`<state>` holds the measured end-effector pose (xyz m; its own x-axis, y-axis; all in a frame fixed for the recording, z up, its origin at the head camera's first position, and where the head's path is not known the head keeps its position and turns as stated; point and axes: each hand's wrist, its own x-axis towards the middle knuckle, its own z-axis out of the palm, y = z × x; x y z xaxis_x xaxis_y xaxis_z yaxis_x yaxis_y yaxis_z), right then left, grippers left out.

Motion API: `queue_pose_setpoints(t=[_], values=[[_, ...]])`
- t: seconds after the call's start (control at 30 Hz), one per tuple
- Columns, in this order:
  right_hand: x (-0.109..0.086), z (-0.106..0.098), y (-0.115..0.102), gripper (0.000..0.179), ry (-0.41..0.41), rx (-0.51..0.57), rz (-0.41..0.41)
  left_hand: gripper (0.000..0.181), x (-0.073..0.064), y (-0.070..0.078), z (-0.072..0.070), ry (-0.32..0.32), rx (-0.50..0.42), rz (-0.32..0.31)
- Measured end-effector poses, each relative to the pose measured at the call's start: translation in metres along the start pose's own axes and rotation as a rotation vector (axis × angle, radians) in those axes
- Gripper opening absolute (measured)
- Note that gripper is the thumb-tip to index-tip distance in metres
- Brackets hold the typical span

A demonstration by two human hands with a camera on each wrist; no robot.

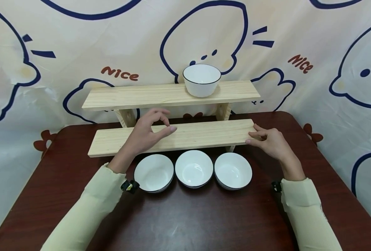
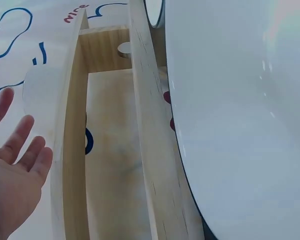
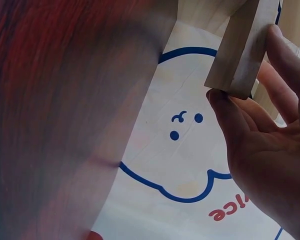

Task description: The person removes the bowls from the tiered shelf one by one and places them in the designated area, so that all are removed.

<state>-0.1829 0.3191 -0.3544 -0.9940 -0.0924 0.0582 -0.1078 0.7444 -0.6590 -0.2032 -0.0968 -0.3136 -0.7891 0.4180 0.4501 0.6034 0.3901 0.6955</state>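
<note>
I see the lower shelf board running left to right just beyond three bowls on the tabletop, my right hand pinching its right end between thumb and fingers, my left hand hovering loosely curled, empty, over its middle.

A brown tabletop holds a wooden rack with two steps. One white bowl sits on the top shelf. Three more white bowls stand in a row in front of the lower shelf: the left bowl, the middle bowl and the right bowl. The left hand hovers over the lower shelf with curled fingers. The right hand pinches the shelf's right end. A cloth with cartoon ducks hangs behind.
</note>
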Motion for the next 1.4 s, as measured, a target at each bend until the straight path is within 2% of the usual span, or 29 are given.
queue_pose_setpoints(t=[0.3, 0.53, 0.9, 1.2, 1.4], values=[[0.000, -0.001, -0.001, 0.045, -0.001, 0.017, 0.013, 0.023, 0.020, 0.007, 0.005, -0.004, 0.004, -0.035], [0.000, -0.001, -0.001, 0.045, -0.010, 0.019, 0.015, 0.025, 0.030, 0.007, 0.010, 0.000, 0.007, -0.050], [0.001, 0.000, 0.001, 0.045, -0.013, 0.036, 0.021, 0.024, 0.050, 0.004, 0.018, 0.058, -0.051, -0.034], [0.000, 0.000, 0.000, 0.045, -0.014, 0.027, 0.023, 0.026, 0.071, 0.004, 0.020, 0.115, -0.036, -0.083], [0.000, 0.000, -0.001, 0.044, -0.009, 0.025, 0.020, 0.041, 0.084, 0.008, 0.021, 0.138, -0.037, -0.116]])
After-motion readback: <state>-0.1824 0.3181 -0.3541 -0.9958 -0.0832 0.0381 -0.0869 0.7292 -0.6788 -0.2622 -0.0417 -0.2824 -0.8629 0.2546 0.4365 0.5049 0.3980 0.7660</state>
